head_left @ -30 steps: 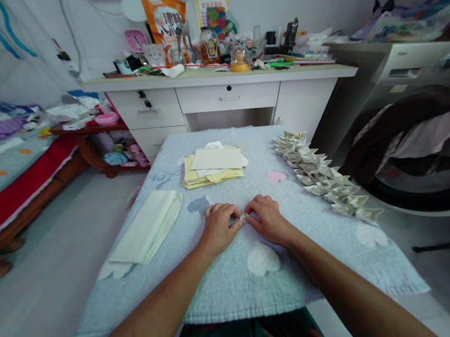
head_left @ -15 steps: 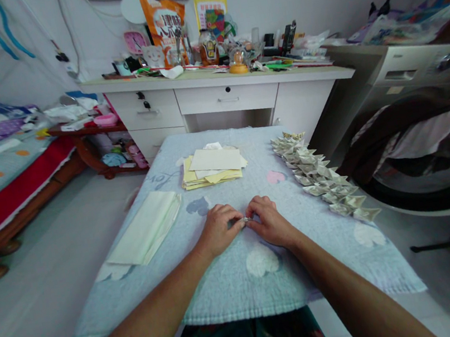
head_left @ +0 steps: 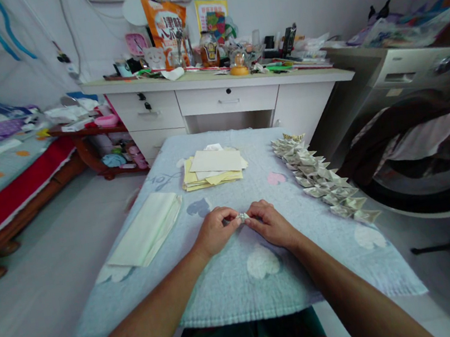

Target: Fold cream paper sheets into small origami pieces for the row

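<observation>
A small piece of folded paper [head_left: 242, 217] is pinched between both hands above the middle of the cloth-covered table [head_left: 234, 285]. My left hand [head_left: 216, 230] grips its left end with thumb and fingers, and my right hand [head_left: 271, 223] grips its right end. Fingertips hide much of the piece. To the right, rows of folded paper boats [head_left: 319, 177] with pointed tips stand close together. Beyond my hands lies a stack of yellow and white paper sheets [head_left: 212, 170]. A pale green folded sheet [head_left: 147, 229] rests left of my left hand.
A white desk [head_left: 235, 96] stands behind the table, its top crowded with a jar [head_left: 209, 49], an orange bag [head_left: 167, 28] and other items. At the right is a washing machine [head_left: 405, 74] with its door open and clothes hanging out. A bed [head_left: 0, 162] is at the left.
The hands have shifted slightly, and more of the folded paper shows between the fingertips. Both hands still pinch it. The paper stacks and boats have stayed in place.
</observation>
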A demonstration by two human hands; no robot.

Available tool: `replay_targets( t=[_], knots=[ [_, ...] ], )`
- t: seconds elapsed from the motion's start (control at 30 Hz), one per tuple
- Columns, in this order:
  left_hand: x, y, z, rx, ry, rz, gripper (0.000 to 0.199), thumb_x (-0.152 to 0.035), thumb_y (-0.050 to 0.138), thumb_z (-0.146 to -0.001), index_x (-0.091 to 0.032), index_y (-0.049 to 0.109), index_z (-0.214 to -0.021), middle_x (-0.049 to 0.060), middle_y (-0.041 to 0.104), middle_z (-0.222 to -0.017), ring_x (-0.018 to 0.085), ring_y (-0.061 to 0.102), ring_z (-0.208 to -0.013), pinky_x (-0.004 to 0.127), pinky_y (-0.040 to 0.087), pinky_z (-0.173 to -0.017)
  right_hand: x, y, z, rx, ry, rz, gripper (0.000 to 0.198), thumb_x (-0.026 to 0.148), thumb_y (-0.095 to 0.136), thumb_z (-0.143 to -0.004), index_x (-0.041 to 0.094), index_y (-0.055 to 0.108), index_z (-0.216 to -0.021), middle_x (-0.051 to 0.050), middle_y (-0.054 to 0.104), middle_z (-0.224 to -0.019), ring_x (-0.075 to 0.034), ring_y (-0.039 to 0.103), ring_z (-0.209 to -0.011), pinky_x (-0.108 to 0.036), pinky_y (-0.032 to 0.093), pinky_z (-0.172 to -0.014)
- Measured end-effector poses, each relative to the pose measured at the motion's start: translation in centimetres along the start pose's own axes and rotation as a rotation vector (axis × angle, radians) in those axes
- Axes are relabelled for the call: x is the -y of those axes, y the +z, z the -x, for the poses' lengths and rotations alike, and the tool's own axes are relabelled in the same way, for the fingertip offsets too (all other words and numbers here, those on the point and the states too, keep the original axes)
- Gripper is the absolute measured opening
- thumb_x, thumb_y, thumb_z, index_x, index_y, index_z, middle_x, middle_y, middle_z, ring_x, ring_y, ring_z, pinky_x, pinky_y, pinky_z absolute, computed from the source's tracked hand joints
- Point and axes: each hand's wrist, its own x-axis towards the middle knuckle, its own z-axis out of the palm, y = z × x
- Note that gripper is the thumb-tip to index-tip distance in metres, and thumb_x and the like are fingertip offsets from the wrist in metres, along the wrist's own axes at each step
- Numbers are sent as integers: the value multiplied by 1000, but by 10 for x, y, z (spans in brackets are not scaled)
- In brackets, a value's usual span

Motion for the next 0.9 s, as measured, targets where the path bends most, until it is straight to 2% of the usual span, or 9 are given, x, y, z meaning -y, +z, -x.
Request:
replay_targets(
  t=[0.4, 0.57, 0.63, 0.77, 0.9],
  knots=[
    [4, 1, 0, 53, -25, 157, 19, -30, 57, -82, -16, 70, -86, 3, 68, -81, 17, 60, -79, 28, 45, -75, -1, -1, -3, -56, 3, -169, 31, 32, 51, -93, 18, 57, -66, 1, 53, -68, -14, 49, -76, -27, 36, -76],
    [1, -4, 2, 90, -12, 281, 31, -37, 43, -91, -17, 67, -91, 3, 67, -87, 18, 59, -85, 28, 45, -78, -4, -2, -2, -70, 29, -222, 27, 28, 52, -92, 18, 58, -67, 1, 53, -69, -15, 50, -77, -27, 37, -76],
    [-1, -5, 3, 84, 3, 272, 30, -39, 44, -91, -17, 65, -87, 2, 64, -82, 17, 57, -81, 26, 44, -75, -4, -2, -2, -78, 34, -227, 27, 28, 51, -92, 18, 59, -67, 1, 52, -69, -15, 50, -78, -28, 37, -76],
    [0, -3, 3, 27, 18, 158, 22, -37, 58, -82, -16, 61, -76, 0, 57, -73, 16, 54, -75, 25, 41, -70, -4, -1, -3, -87, 14, -247, 28, 28, 51, -92, 18, 58, -66, 1, 52, -70, -14, 49, -77, -28, 36, -77],
    [3, 1, 2, 2, -8, 142, 19, -31, 56, -81, -16, 60, -72, -1, 55, -69, 15, 52, -71, 25, 39, -67, -6, 1, -4, -88, -2, -259, 30, 33, 51, -92, 18, 57, -66, 1, 52, -69, -15, 49, -77, -29, 35, -77]
  ],
)
